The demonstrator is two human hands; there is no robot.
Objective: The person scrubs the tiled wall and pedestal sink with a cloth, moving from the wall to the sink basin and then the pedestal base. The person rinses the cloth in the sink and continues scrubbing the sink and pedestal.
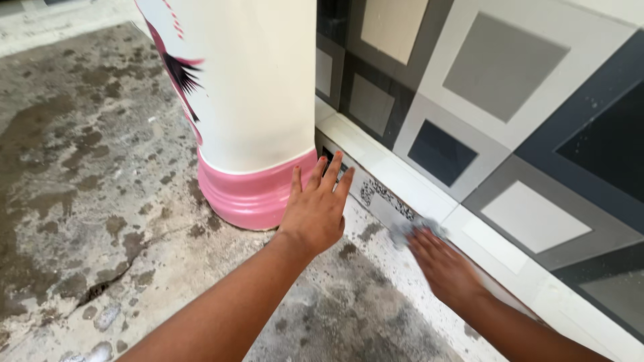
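The fingers (327, 175) of the left hand (315, 211) are spread wide and flat, holding nothing; their tips touch or nearly touch the pink base of the large pillar (251, 114), low down where it meets the floor (87, 167). The right hand (444, 267) is blurred with motion, so whether its fingers are curled or straight cannot be told for sure; they appear pressed down on a small grey cloth (410, 231) that lies on the low tiled ledge (389, 171) at the foot of the wall (523, 100).

The cloth looks soft, thin and limp, probably damp, so it likely bunches and slides easily under a flat palm. It seems best held by pressing the pads over its middle or gathering an edge into the fist; a loose fingertip pinch would let it trail. It is light and in no way fragile.

The ledge tile looks smooth and glazed, likely slippery when wet, with dark speckled grime on its face just left of the cloth. The pillar is cream above, pink below, with a dark feathery motif on its side; it looks rigid and fixed, something to brace against. The concrete floor is rough, blotched with wet patches, and cracked at the left. The wall carries square-patterned tiles in grey, white and dark blue.
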